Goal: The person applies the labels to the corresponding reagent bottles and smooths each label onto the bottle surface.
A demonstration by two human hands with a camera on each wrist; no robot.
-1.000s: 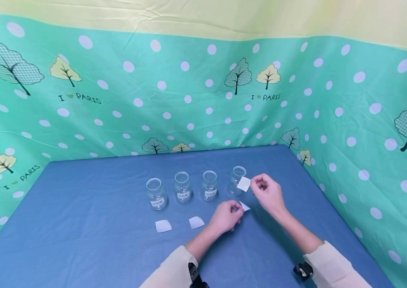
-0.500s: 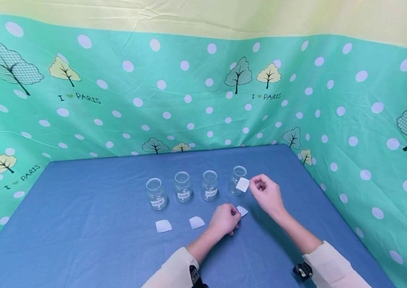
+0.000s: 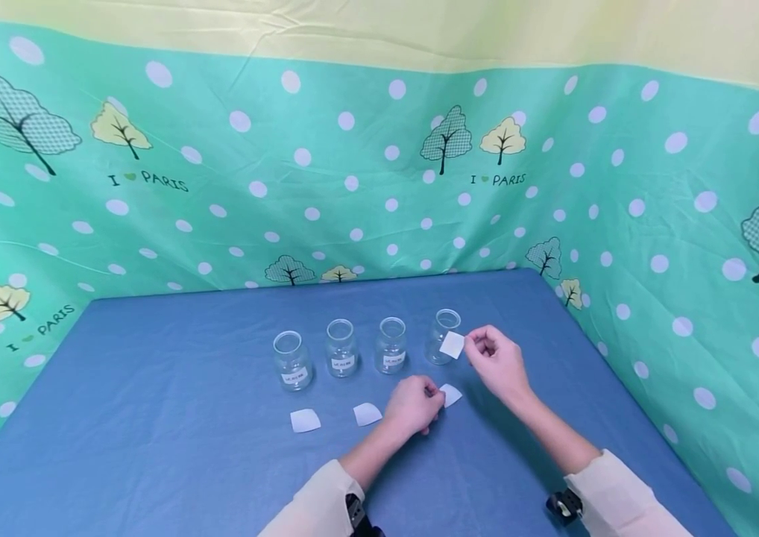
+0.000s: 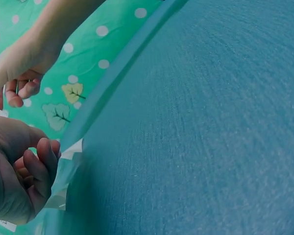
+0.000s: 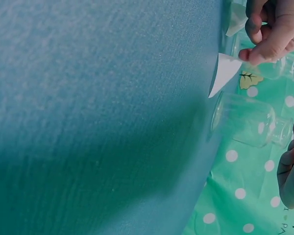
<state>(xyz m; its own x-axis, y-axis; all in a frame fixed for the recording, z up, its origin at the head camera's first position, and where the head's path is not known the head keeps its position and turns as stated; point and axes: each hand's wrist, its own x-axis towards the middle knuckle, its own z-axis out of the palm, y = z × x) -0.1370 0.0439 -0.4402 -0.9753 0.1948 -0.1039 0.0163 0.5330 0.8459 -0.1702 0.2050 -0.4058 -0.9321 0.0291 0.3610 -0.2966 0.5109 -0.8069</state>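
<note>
My right hand (image 3: 500, 364) pinches a small white paper square (image 3: 452, 344) by its edge. That square overlaps the front of the rightmost glass jar (image 3: 445, 321), which stands upright without a lid. Lower and to the left, my left hand (image 3: 413, 404) pinches the corner of another white paper piece (image 3: 450, 395) between thumb and finger. The right wrist view shows this paper piece (image 5: 225, 73) standing up from the blue cloth, with the left fingertips at its corner. The other fingers of the left hand are curled in the left wrist view.
Three more open jars stand in a row to the left: one nearest (image 3: 391, 335), one in the middle (image 3: 341, 343), one farthest (image 3: 288, 354). Each bears a white printed label. Two loose paper squares (image 3: 304, 421) lie before them on the blue tablecloth (image 3: 171, 418). A green curtain (image 3: 218, 246) borders the table.
My left hand has shifted slightly left and toward me, and the paper piece at its fingertips has come a little lower with it. The right hand and its square have barely moved.
</note>
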